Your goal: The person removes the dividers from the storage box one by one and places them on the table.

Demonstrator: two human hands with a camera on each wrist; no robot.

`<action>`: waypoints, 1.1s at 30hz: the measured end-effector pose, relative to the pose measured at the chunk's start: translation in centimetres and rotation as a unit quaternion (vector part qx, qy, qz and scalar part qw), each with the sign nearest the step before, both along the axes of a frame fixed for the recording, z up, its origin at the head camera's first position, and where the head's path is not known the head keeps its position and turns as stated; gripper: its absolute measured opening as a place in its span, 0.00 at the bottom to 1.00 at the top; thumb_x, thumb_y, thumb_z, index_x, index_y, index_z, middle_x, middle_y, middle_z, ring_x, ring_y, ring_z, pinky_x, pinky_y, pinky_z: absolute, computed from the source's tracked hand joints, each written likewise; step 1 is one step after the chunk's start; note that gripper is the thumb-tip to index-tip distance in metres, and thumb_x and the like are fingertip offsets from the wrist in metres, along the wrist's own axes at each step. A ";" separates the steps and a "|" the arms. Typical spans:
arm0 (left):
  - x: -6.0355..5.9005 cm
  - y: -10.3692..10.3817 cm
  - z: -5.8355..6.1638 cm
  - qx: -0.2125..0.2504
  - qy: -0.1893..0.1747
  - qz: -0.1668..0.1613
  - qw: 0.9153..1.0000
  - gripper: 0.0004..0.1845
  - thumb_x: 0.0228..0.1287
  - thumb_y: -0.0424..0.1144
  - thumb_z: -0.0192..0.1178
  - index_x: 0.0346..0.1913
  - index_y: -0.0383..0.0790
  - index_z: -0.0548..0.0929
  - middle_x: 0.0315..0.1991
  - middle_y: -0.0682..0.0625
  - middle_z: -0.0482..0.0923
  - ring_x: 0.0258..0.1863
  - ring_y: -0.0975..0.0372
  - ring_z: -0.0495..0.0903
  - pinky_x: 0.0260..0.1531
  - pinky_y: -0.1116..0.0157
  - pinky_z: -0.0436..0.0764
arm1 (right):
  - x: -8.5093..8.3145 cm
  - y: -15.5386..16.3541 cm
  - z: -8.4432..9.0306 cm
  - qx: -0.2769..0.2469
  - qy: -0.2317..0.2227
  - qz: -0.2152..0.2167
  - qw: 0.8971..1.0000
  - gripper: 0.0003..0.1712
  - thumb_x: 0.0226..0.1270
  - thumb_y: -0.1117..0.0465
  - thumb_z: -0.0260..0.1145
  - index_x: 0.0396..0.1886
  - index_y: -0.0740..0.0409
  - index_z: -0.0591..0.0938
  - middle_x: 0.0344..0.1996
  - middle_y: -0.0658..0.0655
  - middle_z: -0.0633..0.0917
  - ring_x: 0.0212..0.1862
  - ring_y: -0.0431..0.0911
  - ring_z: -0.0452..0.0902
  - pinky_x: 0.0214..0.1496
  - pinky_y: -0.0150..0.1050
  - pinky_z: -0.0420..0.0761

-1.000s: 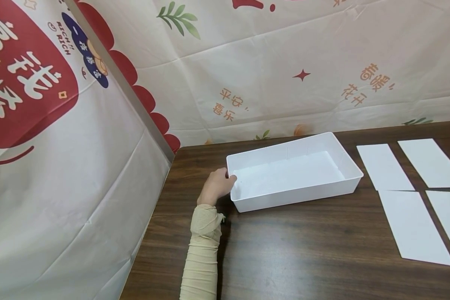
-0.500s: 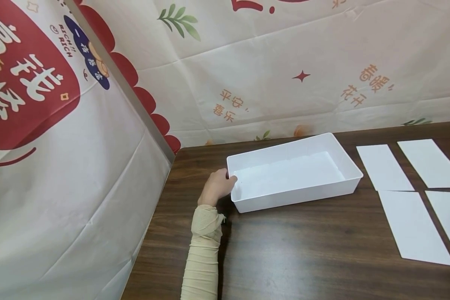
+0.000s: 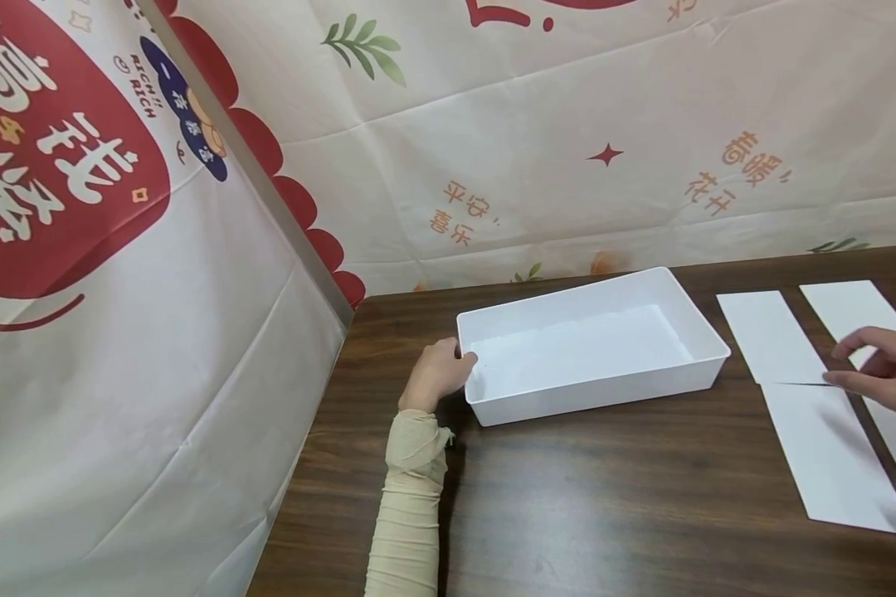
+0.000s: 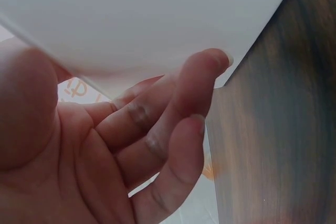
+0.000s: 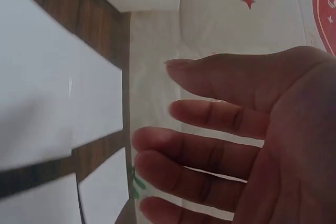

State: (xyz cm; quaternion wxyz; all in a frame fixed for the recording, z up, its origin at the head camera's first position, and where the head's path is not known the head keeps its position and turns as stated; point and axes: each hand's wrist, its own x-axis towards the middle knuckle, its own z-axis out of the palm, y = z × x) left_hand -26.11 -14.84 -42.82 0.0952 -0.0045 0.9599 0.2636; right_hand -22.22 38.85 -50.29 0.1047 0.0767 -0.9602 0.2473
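Tray steadied, paper sheets not yet lifted

Left hand [image 3: 439, 373] grips the near-left corner of the white plastic tray [image 3: 705, 338], which sits at frame centre on the dark wood desk [image 3: 605, 497]. Right hand [image 3: 884, 373] enters from the right edge, fingers spread and loosely extended, holding nothing, hovering over four white paper sheets [image 3: 829, 456]. By my reading, all sheets lie flat outside the tray; none is placed yet.

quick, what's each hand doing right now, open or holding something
Left hand: grips the short end of the white tray.
Right hand: open, fingers extended above the white paper sheets, holding nothing.
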 end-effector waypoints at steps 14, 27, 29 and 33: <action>0.0 0.0 0.1 -0.003 -0.002 0.006 1.000 0.16 0.71 0.47 0.50 0.44 0.38 0.81 0.33 0.48 0.78 0.32 0.57 0.75 0.31 0.62 0.73 | -0.4 -10.6 8.7 0.066 -0.067 0.105 0.990 0.26 0.62 0.55 0.72 0.54 0.65 0.74 0.27 0.49 0.82 0.28 0.41 0.74 0.26 0.36 0.71; -0.1 0.0 0.0 -0.009 0.006 0.007 1.000 0.17 0.71 0.47 0.50 0.46 0.39 0.82 0.34 0.48 0.79 0.32 0.58 0.76 0.30 0.62 0.73 | -1.1 -12.9 7.1 0.072 -0.066 0.133 0.986 0.12 0.56 0.53 0.76 0.31 0.54 0.83 0.18 0.46 0.72 0.24 0.40 0.64 0.23 0.34 0.65; 0.0 -0.1 0.1 -0.011 0.009 0.004 1.000 0.16 0.71 0.47 0.50 0.44 0.39 0.82 0.33 0.48 0.79 0.31 0.58 0.75 0.30 0.62 0.73 | -1.1 -13.1 7.0 0.077 -0.053 0.130 0.987 0.12 0.56 0.52 0.76 0.24 0.51 0.81 0.17 0.45 0.72 0.23 0.40 0.63 0.23 0.34 0.64; 0.0 -0.1 0.1 -0.012 0.014 0.002 1.000 0.16 0.71 0.48 0.50 0.41 0.39 0.81 0.31 0.49 0.77 0.29 0.58 0.75 0.28 0.63 0.72 | -0.9 -13.3 6.9 0.088 -0.014 0.122 0.988 0.16 0.53 0.52 0.78 0.17 0.47 0.79 0.14 0.43 0.71 0.21 0.39 0.62 0.22 0.33 0.62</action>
